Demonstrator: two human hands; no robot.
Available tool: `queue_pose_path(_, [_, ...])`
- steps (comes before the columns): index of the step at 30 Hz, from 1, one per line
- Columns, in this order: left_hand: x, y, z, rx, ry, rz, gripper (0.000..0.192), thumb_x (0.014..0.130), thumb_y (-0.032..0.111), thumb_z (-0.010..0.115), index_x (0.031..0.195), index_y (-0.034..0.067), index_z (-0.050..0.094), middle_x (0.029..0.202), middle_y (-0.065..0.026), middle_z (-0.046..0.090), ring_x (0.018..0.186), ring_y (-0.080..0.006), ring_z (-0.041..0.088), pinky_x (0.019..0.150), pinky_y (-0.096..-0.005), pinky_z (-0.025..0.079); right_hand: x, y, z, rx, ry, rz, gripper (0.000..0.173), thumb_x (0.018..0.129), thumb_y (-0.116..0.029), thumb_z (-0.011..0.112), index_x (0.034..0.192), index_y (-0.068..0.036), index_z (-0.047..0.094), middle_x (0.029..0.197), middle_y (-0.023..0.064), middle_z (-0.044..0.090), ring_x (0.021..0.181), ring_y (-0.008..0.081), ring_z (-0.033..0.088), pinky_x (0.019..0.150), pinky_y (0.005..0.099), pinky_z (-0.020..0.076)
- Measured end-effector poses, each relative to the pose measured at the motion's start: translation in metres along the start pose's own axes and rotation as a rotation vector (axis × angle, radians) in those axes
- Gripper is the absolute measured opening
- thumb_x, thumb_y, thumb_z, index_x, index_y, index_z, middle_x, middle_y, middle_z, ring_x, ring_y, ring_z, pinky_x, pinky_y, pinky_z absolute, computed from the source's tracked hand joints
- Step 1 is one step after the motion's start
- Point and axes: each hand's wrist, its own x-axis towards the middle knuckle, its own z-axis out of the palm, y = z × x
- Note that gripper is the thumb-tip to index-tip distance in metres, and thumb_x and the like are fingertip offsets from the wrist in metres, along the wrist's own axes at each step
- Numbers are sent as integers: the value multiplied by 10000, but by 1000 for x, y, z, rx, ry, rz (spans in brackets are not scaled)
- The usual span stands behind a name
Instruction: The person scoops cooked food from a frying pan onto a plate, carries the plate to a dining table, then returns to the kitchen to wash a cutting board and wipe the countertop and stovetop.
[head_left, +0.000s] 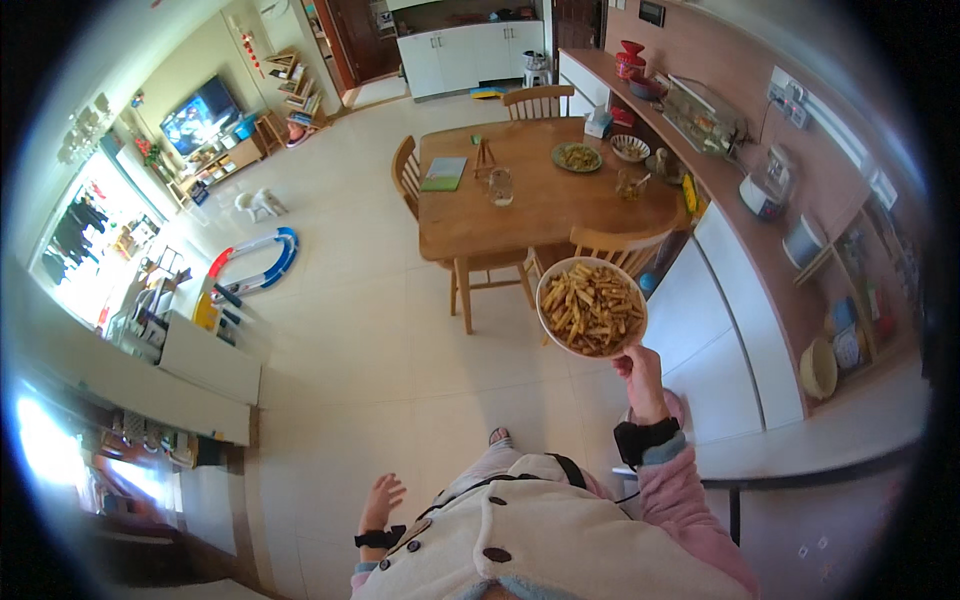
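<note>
My right hand (639, 369) grips the near rim of a round white bowl (541, 328), which is heaped with browned, strip-cut food (592, 307). The bowl is held out over the floor, in front of a wooden chair at the table. My left hand (384, 496) hangs low at my side with its fingers apart and nothing in it. On the wooden dining table (480, 229) stand a green plate of food (577, 157), a striped bowl (629, 148), a glass cup (501, 187), a glass jar with a spoon (631, 184) and a tissue box (598, 122).
Wooden chairs (406, 169) surround the table. A long sideboard (739, 300) with kitchen appliances runs along the right. On the tiled floor at the left lie a toy track (281, 259) and a white toy animal (259, 202). A low white cabinet (202, 360) stands at the left.
</note>
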Motion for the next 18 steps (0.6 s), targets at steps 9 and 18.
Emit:
queue_pose_path(9, [143, 225, 114, 265, -70, 223, 432, 967, 351, 526, 1299, 75, 520, 1206, -100, 603, 1042, -212, 620, 893, -356, 456, 325, -3, 59, 281, 10, 73, 142, 921, -71, 535, 808, 7, 571, 729, 70, 590, 645, 132, 565, 536, 224, 432])
queue_pose_path(18, [175, 230, 183, -51, 303, -67, 405, 979, 334, 513, 1287, 71, 512, 1178, -106, 602, 1036, -221, 622, 823, -339, 487, 611, 73, 102, 136, 7, 270, 67, 904, -7, 522, 846, -18, 490, 716, 38, 491, 601, 128, 514, 459, 224, 381])
